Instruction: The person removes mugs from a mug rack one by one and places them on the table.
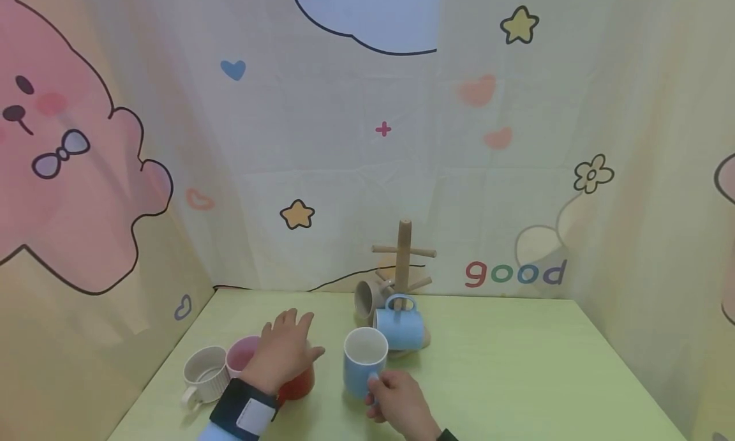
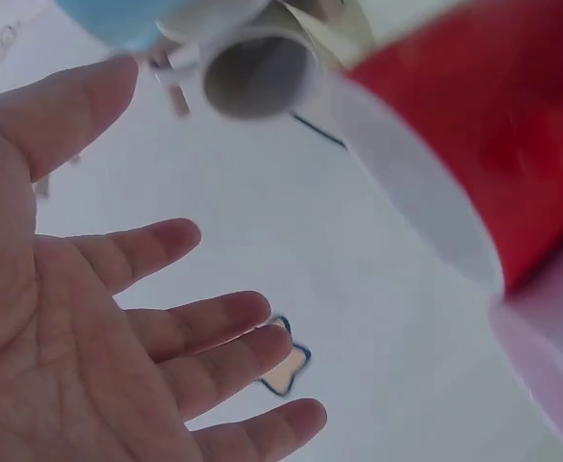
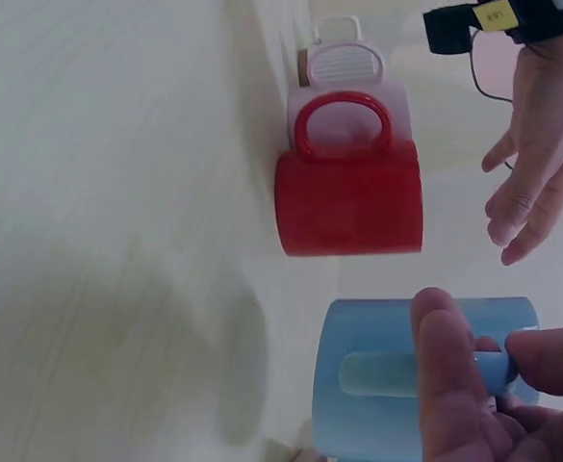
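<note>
In the head view, my right hand (image 1: 399, 403) grips the handle of a light blue mug (image 1: 357, 378), which stands upright with its mouth up. The right wrist view shows fingers and thumb closed round that handle on the blue mug (image 3: 358, 423). My left hand (image 1: 285, 350) is spread above the red mug (image 1: 301, 385) and hides much of it. Nothing lies in the left palm (image 2: 79, 337) in the left wrist view. A pink mug (image 1: 241, 351) and a ribbed white mug (image 1: 215, 383) stand left of the red one.
A wooden mug tree (image 1: 404, 262) stands at the back of the green table (image 1: 517, 364). A second light blue mug (image 1: 402, 331) lies sideways at its front, handle up. Behind it, a grey mug (image 1: 364, 299) is tilted beside the post. A printed curtain (image 1: 344, 141) closes off the back.
</note>
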`<state>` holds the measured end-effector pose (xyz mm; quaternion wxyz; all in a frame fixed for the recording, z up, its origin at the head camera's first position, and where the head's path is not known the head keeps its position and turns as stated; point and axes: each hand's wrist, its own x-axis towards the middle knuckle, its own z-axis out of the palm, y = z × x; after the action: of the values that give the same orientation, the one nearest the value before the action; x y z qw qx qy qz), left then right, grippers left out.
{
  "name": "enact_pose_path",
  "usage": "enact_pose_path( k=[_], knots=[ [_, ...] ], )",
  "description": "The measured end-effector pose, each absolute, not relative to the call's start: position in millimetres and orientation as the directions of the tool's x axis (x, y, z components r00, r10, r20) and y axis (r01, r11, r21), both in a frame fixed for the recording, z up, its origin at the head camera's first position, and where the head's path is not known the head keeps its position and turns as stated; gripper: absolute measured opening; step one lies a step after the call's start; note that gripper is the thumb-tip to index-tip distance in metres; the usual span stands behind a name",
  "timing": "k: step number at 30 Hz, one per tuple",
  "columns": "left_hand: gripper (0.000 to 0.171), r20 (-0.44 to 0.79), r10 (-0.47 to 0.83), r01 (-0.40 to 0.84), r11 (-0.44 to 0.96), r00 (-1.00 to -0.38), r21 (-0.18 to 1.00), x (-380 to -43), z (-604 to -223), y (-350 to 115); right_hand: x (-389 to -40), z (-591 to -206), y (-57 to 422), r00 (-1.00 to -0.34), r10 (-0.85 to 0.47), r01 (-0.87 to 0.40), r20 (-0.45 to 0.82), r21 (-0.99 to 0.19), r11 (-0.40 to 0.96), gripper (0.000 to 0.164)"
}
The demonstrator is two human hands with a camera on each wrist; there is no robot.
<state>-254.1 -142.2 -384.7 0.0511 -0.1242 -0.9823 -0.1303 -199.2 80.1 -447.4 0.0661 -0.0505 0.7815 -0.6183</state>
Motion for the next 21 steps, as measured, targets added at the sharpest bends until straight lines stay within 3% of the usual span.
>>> enact_pose_path(
  k=[9,21],
  knots=[
    [0.06,0.062,0.152,0.16,0.971,-0.987,0.175,-264.6,-378.0,-171.6,-202.3,-455.4,57.3,-0.988,-0.152,0.007,-0.034,-0.984,0.176,0.022],
    [0.057,0.071,0.134,0.143,0.979,-0.988,0.148,-267.4,-380.4,-180.7,-209.2,-464.1,29.6,-0.994,-0.105,0.017,-0.036,-0.984,0.18,0.02]
  ],
)
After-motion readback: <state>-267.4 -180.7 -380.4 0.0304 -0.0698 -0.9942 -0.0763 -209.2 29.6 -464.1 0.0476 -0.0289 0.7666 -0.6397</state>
